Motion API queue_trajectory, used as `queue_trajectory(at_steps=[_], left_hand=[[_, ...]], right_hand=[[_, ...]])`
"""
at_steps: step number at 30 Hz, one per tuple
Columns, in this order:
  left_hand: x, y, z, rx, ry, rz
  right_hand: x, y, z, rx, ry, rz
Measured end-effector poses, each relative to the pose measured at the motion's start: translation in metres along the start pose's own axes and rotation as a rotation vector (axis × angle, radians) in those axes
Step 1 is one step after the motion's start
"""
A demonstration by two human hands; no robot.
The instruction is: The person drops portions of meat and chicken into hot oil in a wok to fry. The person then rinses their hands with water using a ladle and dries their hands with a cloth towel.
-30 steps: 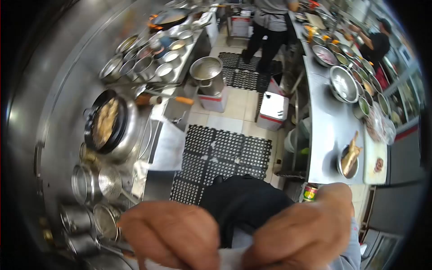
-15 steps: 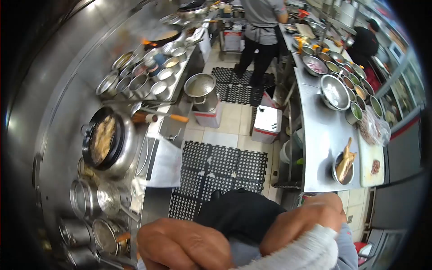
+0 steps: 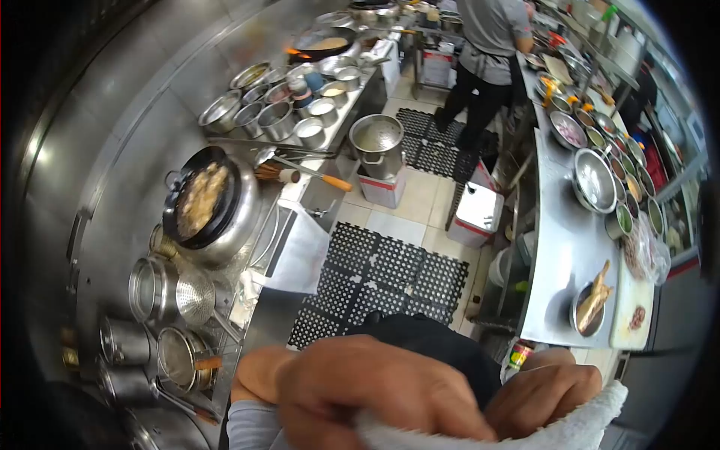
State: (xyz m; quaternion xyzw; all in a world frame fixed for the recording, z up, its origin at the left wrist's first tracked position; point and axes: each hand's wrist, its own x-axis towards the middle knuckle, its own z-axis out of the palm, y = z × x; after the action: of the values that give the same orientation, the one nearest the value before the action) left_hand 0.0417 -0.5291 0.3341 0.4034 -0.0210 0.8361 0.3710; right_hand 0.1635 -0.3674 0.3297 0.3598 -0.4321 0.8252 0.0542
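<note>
At the bottom centre, close to the camera, my left hand (image 3: 375, 386) has its fingers curled on a white cloth (image 3: 555, 431). To its right my right hand (image 3: 544, 390) is also bent round the cloth, knuckles up. The cloth runs beneath both hands and out to the right; part of it lies beyond the frame's lower edge. Both hands are in front of my dark apron (image 3: 427, 345), away from the counters.
On the left, a black wok (image 3: 202, 199) holds browned food in oil, with strainers (image 3: 196, 296) and pots nearer. The right counter (image 3: 559, 259) bears bowls and a board (image 3: 634, 304). A person (image 3: 487, 60) stands ahead beyond a stockpot (image 3: 377, 146).
The view has shifted, so the room sits further right. My left hand has moved right, closer to my right hand. The cloth now extends further right, past my right hand.
</note>
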Motion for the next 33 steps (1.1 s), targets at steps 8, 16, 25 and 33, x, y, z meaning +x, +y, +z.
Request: queue_trajectory(at_steps=[8, 16, 25, 33], left_hand=[[0.021, 0.057, -0.026, 0.115, -0.294, -0.389], [0.022, 0.048, -0.025, 0.265, -0.439, -0.394], [-0.086, 0.004, -0.216, 1.308, -0.283, -1.167], [-0.229, -0.074, -0.375, 1.158, -0.575, -1.327]], right_hand=[[0.072, 0.05, 0.104, 0.875, 1.113, -0.459], [0.015, 0.01, -0.013, -0.254, -0.105, 0.21], [-0.021, 0.013, -0.075, -0.885, 0.267, 0.296], [-0.095, 0.112, -0.111, -0.667, 0.104, 0.759]])
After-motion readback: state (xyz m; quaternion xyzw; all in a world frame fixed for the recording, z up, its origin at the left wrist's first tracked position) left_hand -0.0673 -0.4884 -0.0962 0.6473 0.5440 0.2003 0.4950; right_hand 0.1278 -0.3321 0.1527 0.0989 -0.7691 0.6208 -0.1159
